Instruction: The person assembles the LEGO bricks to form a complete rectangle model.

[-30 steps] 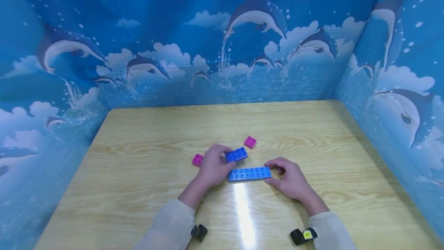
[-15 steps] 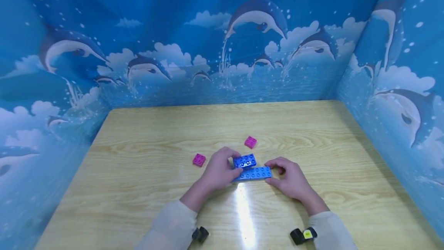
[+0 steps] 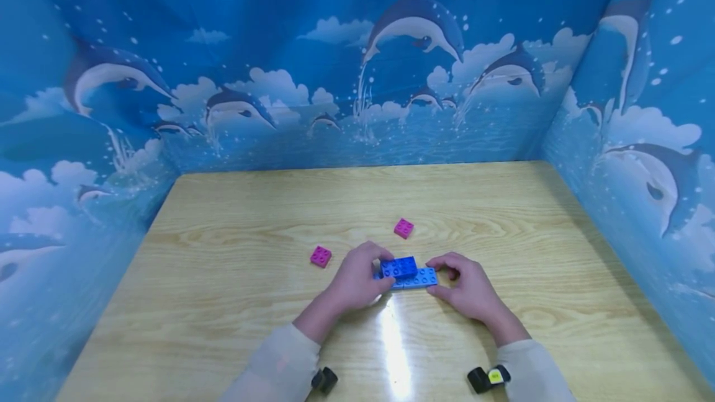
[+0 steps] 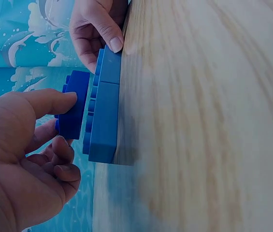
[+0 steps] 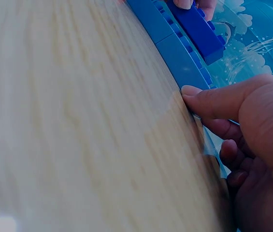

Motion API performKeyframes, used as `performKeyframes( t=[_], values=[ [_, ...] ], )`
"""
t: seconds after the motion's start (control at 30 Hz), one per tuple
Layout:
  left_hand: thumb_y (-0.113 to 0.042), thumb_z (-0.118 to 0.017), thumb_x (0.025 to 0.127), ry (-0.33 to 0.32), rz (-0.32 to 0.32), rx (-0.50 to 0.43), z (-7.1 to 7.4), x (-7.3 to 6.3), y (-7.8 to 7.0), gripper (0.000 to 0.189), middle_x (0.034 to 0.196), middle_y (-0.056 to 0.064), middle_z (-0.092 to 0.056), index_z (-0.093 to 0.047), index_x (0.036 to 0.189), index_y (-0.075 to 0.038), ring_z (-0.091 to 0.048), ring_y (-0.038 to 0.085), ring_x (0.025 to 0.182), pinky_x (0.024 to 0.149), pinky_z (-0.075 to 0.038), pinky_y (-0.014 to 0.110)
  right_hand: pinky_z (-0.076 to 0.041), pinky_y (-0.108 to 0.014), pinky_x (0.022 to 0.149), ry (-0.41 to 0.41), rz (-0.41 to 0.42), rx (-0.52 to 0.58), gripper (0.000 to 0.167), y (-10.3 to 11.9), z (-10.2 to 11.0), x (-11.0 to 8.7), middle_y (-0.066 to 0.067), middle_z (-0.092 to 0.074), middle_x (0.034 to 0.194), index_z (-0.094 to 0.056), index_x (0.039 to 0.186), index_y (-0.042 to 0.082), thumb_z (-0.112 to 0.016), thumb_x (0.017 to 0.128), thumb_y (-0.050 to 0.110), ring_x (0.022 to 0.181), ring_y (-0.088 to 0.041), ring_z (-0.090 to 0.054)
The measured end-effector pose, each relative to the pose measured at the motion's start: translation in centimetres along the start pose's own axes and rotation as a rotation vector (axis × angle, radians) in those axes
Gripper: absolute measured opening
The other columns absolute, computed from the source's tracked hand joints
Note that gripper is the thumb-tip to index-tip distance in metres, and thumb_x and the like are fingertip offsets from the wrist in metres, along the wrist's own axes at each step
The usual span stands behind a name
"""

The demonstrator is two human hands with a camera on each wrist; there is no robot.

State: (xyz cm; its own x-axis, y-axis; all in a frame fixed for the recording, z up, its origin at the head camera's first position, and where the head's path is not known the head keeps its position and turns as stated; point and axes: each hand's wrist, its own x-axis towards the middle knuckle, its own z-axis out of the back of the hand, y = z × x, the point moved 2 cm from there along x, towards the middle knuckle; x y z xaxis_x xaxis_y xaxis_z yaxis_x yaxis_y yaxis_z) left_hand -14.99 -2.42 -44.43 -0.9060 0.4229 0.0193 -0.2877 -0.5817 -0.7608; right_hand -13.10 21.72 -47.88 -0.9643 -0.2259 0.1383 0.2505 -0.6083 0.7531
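Note:
My left hand (image 3: 360, 275) pinches a dark blue toy brick (image 3: 399, 267) between thumb and fingers. Two light blue bricks (image 3: 420, 278) lie end to end in a row on the table, studs up. The dark brick hovers just over their studs, across the seam, and a thin gap shows between them in the left wrist view, where the dark brick (image 4: 74, 105) is seen side-on. At the row's right end, my right hand (image 3: 466, 287) grips the light blue brick (image 5: 182, 63) with thumb and fingertips. The left end of the row is partly hidden by the left hand.
One small pink brick (image 3: 321, 257) lies left of the left hand, and another pink brick (image 3: 404, 228) lies behind the row. The wooden table (image 3: 251, 216) meets a blue dolphin-print curtain (image 3: 279, 79) along its back and sides.
My left hand has carried the dark blue brick to the right and toward me, from behind the light blue row to above it. My right hand has stayed at the row's right end.

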Motion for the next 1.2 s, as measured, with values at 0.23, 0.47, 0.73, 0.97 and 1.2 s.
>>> performKeyframes(
  t=[0.23, 0.47, 0.73, 0.97, 1.2],
  values=[
    [-0.019, -0.081, 0.083, 0.026, -0.02, 0.045, -0.29, -0.07, -0.01, 0.039, 0.112, -0.001, -0.063, -0.069, 0.118, -0.009, -0.057, 0.012, 0.097, 0.089, -0.048, 0.032, -0.046, -0.032, 0.073, -0.001, -0.003, 0.007, 0.038, -0.16, -0.11, 0.04, 0.008, -0.063, 0.094, -0.073, 0.108, 0.016, -0.088, 0.074, 0.008, 0.082, -0.018, -0.052],
    [-0.019, -0.082, 0.082, 0.027, -0.037, 0.064, -0.21, -0.16, 0.11, 0.039, 0.11, -0.003, -0.063, -0.069, 0.118, -0.01, -0.057, 0.012, 0.099, 0.091, -0.048, 0.033, -0.046, -0.032, 0.074, -0.003, 0.0, 0.005, 0.038, 0.06, -0.09, 0.03, 0.008, -0.063, 0.094, -0.073, 0.108, 0.015, -0.088, 0.074, 0.008, 0.083, -0.018, -0.053],
    [-0.019, -0.082, 0.081, 0.035, -0.02, 0.06, -0.04, -0.19, 0.16, 0.04, 0.11, -0.005, -0.062, -0.07, 0.118, -0.011, -0.058, 0.013, 0.102, 0.093, -0.047, 0.035, -0.047, -0.033, 0.073, -0.007, 0.008, -0.009, 0.039, 0.11, -0.21, 0.13, 0.009, -0.064, 0.095, -0.073, 0.107, 0.015, -0.089, 0.073, 0.008, 0.082, -0.017, -0.053],
    [-0.018, -0.082, 0.08, 0.043, -0.028, 0.066, 0.0, -0.27, -0.01, 0.04, 0.107, -0.006, -0.062, -0.07, 0.117, -0.011, -0.057, 0.013, 0.1, 0.091, -0.047, 0.033, -0.047, -0.033, 0.073, -0.011, 0.014, -0.012, 0.039, 0.13, -0.38, 0.27, 0.009, -0.065, 0.096, -0.073, 0.107, 0.014, -0.089, 0.072, 0.007, 0.082, -0.017, -0.054],
    [-0.018, -0.082, 0.079, 0.04, -0.054, 0.085, 0.03, -0.33, -0.04, 0.04, 0.104, -0.006, -0.061, -0.071, 0.117, -0.011, -0.057, 0.011, 0.096, 0.089, -0.048, 0.032, -0.048, -0.034, 0.075, -0.009, 0.012, -0.02, 0.039, 0.34, -0.41, 0.31, 0.009, -0.066, 0.099, -0.073, 0.107, 0.013, -0.089, 0.072, 0.007, 0.086, -0.017, -0.056]
  ],
)
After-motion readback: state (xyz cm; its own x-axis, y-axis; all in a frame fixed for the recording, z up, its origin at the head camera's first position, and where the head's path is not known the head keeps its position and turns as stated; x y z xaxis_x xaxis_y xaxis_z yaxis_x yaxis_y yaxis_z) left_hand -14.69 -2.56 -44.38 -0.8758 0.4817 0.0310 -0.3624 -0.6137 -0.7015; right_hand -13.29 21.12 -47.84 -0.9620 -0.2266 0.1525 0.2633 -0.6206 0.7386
